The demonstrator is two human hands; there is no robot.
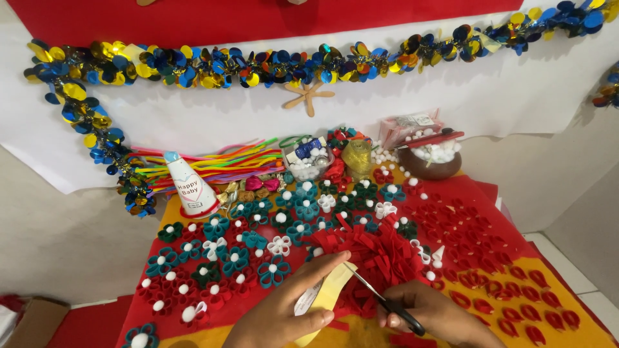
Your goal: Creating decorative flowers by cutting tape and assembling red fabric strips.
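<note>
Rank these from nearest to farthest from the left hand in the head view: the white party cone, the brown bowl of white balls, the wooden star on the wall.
From the left hand:
1. White party cone, up and left on the table.
2. Brown bowl, far right at the table's back.
3. Wooden star, high on the wall, straight ahead.

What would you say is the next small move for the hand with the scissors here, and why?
Probably close the scissors for another short snip. The right hand holds them by the black handles with the blades pointing into the pile of red paper strips, while the left hand steadies a pale yellow strip beside the blades. Whether the blades are already on paper is hard to tell.
</note>
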